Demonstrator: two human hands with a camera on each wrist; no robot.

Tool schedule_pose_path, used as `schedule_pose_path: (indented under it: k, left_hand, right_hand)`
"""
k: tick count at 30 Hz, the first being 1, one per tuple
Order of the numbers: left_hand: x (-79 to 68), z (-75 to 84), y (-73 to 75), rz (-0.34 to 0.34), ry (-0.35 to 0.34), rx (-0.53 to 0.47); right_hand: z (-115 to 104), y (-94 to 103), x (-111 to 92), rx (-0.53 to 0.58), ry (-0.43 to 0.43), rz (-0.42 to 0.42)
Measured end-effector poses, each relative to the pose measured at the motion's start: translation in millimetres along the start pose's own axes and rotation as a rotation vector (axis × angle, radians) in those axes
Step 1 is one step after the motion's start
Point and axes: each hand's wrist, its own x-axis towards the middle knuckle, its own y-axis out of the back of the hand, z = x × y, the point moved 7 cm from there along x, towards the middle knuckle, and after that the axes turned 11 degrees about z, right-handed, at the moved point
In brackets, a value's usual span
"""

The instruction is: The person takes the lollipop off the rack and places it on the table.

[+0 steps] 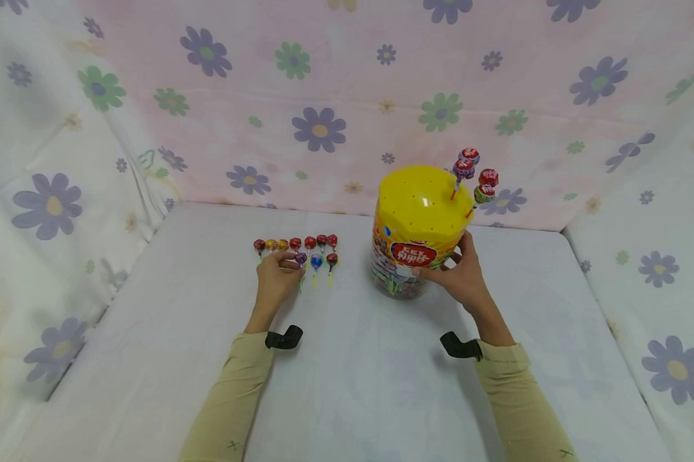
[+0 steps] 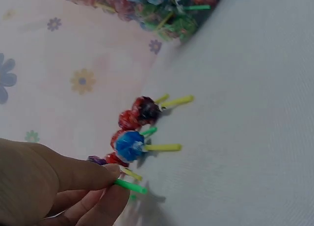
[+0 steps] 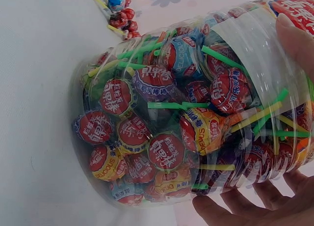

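My left hand (image 1: 276,280) pinches a purple-wrapped lollipop (image 1: 301,258) between thumb and fingers. Its green stick (image 2: 130,186) pokes out past the fingertips in the left wrist view, where the hand covers most of the candy. On the right, my right hand (image 1: 465,274) grips the side of a clear jar (image 1: 397,282) with a yellow lid (image 1: 418,192), thumb on the front and fingers around the far side. Lollipops (image 3: 167,151) fill the jar. Several more lollipops (image 1: 464,169) stand upright by their sticks in small holes at the lid's right edge.
Beside the left hand, a back row of lollipops (image 1: 310,242) lies on the white table (image 1: 358,372). In front of that row lie a blue lollipop (image 1: 316,261) and a dark red one (image 1: 332,258). Flowered cloth (image 1: 323,173) hangs behind and along both sides.
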Motion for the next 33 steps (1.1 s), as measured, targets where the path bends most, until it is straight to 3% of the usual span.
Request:
schedule_pose_path:
  k: [7,16,21,27,30,33]
  left_hand:
    - [-0.4,-8.3,-6.7,0.024,-0.005,0.076]
    - [-2.2,-4.5,-8.4,0.010,-0.019,0.100]
    - [-5.3,0.3,-1.8,0.015,-0.018,0.117]
    - [-8.0,15.2,7.7,0.004,-0.071,0.095]
    - [-9.0,28.5,9.7,-0.002,-0.131,0.041]
    - [-10.7,45.8,10.7,0.034,-0.200,-0.048]
  right_hand:
    - [0.8,-0.3,0.4,-0.013,-0.004,0.003]
    - [1.8,0.4,0.8,-0.022,-0.013,-0.003]
    - [2.2,1.5,0.0,-0.023,-0.015,-0.002]
    - [1.5,1.1,-1.1,-0.019,-0.021,0.002]
    - [1.0,0.5,-1.4,-0.013,-0.022,0.000]
    - [0.3,-0.3,-1.0,-0.006,-0.016,-0.007]
